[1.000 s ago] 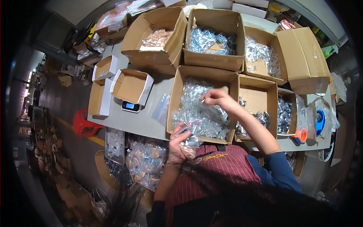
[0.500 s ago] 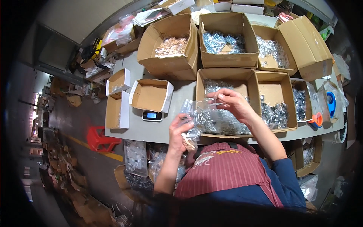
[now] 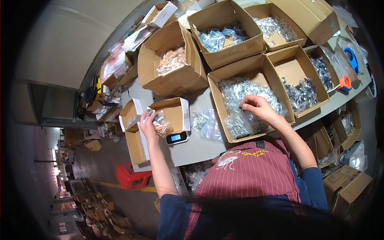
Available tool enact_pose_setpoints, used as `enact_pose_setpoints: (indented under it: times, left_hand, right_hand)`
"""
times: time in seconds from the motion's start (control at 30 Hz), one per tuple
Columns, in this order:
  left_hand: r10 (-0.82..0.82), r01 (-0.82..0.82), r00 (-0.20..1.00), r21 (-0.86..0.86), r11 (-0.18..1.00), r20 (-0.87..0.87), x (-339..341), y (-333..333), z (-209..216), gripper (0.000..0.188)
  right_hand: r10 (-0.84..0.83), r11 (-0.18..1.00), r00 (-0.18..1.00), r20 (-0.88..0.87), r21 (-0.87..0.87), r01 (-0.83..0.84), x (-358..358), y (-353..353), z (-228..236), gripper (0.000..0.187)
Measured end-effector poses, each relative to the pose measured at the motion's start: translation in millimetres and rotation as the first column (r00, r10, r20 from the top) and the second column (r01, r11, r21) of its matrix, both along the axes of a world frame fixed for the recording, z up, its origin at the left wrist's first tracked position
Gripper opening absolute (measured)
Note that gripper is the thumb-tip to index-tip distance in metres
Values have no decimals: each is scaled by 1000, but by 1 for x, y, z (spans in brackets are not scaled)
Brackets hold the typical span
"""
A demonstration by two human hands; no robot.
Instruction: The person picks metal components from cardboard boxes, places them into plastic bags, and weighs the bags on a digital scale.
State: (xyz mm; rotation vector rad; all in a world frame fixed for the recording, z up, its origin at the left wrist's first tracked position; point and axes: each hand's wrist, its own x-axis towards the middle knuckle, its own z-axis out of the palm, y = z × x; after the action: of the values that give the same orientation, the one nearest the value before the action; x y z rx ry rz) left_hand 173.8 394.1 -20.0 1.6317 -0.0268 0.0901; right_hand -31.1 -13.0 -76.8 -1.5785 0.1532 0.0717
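At the left, my left hand point(image 3: 149, 127) is closed round small clear plastic bags point(image 3: 161, 123) with tan and silvery pieces inside. It holds them over the white-sided cardboard tray point(image 3: 176, 105) on the small digital scale point(image 3: 176, 138). My right hand point(image 3: 259, 109) hovers over a cardboard box point(image 3: 251, 71) of bagged metal screws point(image 3: 240, 123). Its fingers are curled together; what they grip, if anything, is hidden. Between the hands, a clear plastic bag point(image 3: 212, 129) lies flat on the table beside a small bag of screws point(image 3: 199, 119).
Behind stand cartons of bagged tan dowels point(image 3: 172, 61), bluish metal parts point(image 3: 218, 40) and silvery parts point(image 3: 276, 27). Dark fittings point(image 3: 300, 90) fill a box at the right, near an orange tape ring point(image 3: 345, 82). A red stool point(image 3: 134, 177) stands on the floor at left.
My left hand has moved leftward to the tray with its bags. The right hand has come away from the screw bag, now lying on the table, and is over the box. The view has turned.
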Motion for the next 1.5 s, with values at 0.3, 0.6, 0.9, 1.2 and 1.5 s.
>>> enact_pose_setpoints:
  times: [0.3, 0.6, 0.9, 1.2, 1.5]
  left_hand:
    - [-604, -177, 676, 888, 424, 423, -67, -63, -25, 45]
    - [-580, -14, 813, 998, 54, 43, -101, -98, -105, 33]
    - [-397, -276, 802, 866, 417, 447, -84, -77, 32, 27]
    - [-624, 311, 780, 836, 452, 47, -146, -120, -89, 27]
    - [-394, 398, 916, 314, 862, -78, -134, -107, -82, 11]
  right_hand:
    - [-142, 986, 990, 6, -86, 142, 7, 3, -26, 13]
    - [-103, 990, 992, -73, -106, 95, 9, 8, -9, 12]
    - [-102, 960, 994, -26, -264, 91, 8, 3, -6, 12]
    - [-85, 933, 996, 33, -349, 92, 9, 4, -4, 16]
    - [-217, 969, 976, 25, 123, 213, -9, 5, -4, 14]
